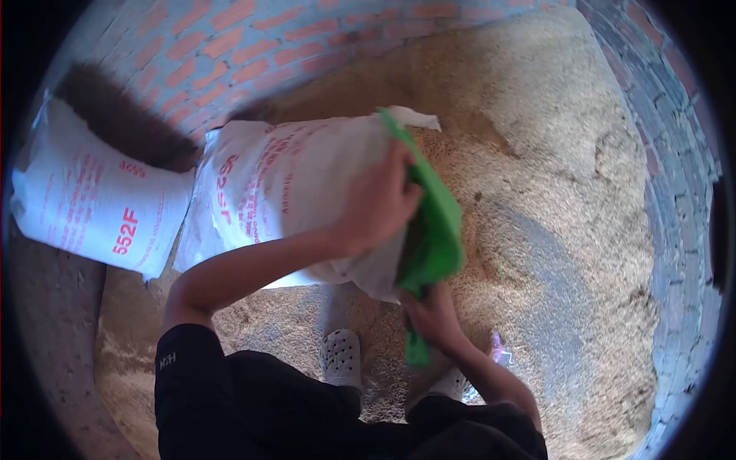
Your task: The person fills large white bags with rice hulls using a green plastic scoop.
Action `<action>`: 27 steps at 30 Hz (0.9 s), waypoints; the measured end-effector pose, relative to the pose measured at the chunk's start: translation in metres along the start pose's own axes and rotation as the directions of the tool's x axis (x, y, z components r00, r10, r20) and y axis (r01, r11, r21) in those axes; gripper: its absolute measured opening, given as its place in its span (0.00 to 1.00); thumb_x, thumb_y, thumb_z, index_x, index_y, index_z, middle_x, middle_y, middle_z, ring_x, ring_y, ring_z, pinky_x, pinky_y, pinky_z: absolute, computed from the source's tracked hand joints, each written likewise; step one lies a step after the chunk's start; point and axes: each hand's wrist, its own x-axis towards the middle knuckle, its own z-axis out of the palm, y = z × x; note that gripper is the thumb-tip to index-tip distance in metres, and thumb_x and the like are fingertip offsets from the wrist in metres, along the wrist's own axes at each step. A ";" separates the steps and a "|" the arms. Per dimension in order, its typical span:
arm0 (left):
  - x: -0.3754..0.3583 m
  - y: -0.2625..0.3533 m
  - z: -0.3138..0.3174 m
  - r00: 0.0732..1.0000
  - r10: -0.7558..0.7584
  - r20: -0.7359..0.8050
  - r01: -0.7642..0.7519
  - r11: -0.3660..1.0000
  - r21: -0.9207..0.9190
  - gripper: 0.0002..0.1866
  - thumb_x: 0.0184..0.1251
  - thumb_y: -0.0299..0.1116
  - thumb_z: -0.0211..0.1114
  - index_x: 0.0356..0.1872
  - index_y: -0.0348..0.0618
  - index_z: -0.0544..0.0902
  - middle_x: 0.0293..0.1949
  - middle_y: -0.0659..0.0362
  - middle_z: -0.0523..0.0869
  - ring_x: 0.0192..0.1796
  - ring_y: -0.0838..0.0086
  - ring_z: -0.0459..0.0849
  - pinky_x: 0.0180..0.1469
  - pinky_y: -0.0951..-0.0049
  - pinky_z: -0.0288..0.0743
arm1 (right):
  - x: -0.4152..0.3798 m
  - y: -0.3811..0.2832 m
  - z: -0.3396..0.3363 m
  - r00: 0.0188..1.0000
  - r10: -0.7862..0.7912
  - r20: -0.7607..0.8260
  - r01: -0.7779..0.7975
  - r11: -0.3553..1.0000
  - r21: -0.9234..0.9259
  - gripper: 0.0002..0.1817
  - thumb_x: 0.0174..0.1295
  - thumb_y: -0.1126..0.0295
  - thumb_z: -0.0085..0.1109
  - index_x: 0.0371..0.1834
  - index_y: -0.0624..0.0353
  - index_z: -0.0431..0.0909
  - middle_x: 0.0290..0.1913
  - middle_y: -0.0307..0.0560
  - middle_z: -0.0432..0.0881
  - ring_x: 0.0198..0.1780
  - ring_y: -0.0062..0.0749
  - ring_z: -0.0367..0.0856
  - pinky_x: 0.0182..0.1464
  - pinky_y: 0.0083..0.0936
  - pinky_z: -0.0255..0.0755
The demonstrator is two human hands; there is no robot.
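A white sack with red print (268,184) lies across the grain, its mouth toward the right. My left hand (383,195) is closed on the upper part of a green scoop-like piece (438,230) at the sack's mouth. Lower down, my right hand (429,310) is closed on the bottom edge of the same green piece. Motion blurs both hands, and the inside of the sack is hidden.
A second white sack marked 552F (100,192) stands at the left. Loose grain (537,307) covers the floor and heaps toward the back right. Brick walls (253,46) curve around. My shoes (341,356) are below, with a small purple object (498,346) nearby.
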 end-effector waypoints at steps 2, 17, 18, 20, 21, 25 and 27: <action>0.007 -0.018 -0.006 0.997 -0.033 -0.066 0.038 0.997 0.064 0.17 0.57 0.24 0.59 0.46 0.43 0.64 0.26 0.53 0.78 0.30 0.60 0.81 0.32 0.61 0.72 | 0.034 0.010 0.012 0.993 -0.097 -0.062 0.086 0.982 -0.169 0.14 0.56 0.71 0.56 0.40 0.71 0.69 0.22 0.56 0.77 0.22 0.45 0.80 0.26 0.37 0.73; 0.029 -0.051 -0.025 0.971 -0.162 -0.179 0.176 0.982 0.071 0.15 0.58 0.29 0.62 0.41 0.41 0.64 0.27 0.51 0.78 0.30 0.57 0.80 0.35 0.59 0.71 | 0.025 -0.047 -0.047 0.879 -0.449 -0.161 0.196 0.647 -0.737 0.43 0.58 0.75 0.53 0.72 0.64 0.38 0.47 0.69 0.76 0.35 0.57 0.82 0.36 0.44 0.76; 0.031 -0.052 -0.020 0.972 -0.159 -0.174 0.173 0.982 0.069 0.15 0.58 0.29 0.62 0.41 0.41 0.64 0.27 0.51 0.78 0.30 0.57 0.80 0.35 0.59 0.71 | 0.027 -0.042 -0.048 0.858 -0.481 -0.181 0.208 0.648 -0.733 0.42 0.58 0.75 0.53 0.72 0.64 0.38 0.47 0.70 0.76 0.35 0.57 0.81 0.36 0.44 0.76; 0.030 -0.055 -0.013 0.971 -0.090 -0.223 0.108 0.992 0.070 0.15 0.58 0.29 0.62 0.41 0.40 0.65 0.28 0.53 0.78 0.32 0.59 0.80 0.36 0.61 0.71 | 0.030 -0.037 -0.046 0.850 -0.495 -0.178 0.230 0.654 -0.720 0.42 0.58 0.75 0.53 0.73 0.63 0.38 0.47 0.70 0.76 0.35 0.56 0.82 0.36 0.44 0.76; 0.029 -0.054 -0.011 0.972 -0.091 -0.219 0.108 0.992 0.071 0.15 0.58 0.29 0.62 0.41 0.40 0.65 0.28 0.53 0.78 0.32 0.59 0.80 0.36 0.61 0.71 | 0.032 -0.036 -0.044 0.839 -0.515 -0.178 0.254 0.659 -0.708 0.42 0.58 0.75 0.53 0.73 0.62 0.38 0.47 0.70 0.76 0.35 0.56 0.82 0.36 0.44 0.77; 0.031 -0.058 -0.005 0.964 -0.125 -0.233 0.161 0.977 0.142 0.16 0.56 0.29 0.62 0.42 0.41 0.66 0.29 0.53 0.78 0.33 0.60 0.80 0.37 0.61 0.71 | 0.036 -0.036 -0.042 0.847 -0.495 -0.192 0.240 0.680 -0.693 0.44 0.58 0.76 0.53 0.73 0.60 0.37 0.45 0.70 0.77 0.36 0.54 0.82 0.36 0.45 0.77; 0.032 -0.062 -0.008 0.962 -0.147 -0.229 0.182 0.974 0.136 0.17 0.56 0.30 0.62 0.43 0.42 0.66 0.29 0.53 0.79 0.33 0.60 0.80 0.37 0.60 0.71 | 0.032 -0.045 -0.053 0.935 -0.213 -0.285 0.004 0.808 -0.589 0.45 0.57 0.77 0.53 0.74 0.56 0.36 0.42 0.66 0.79 0.36 0.54 0.83 0.37 0.44 0.78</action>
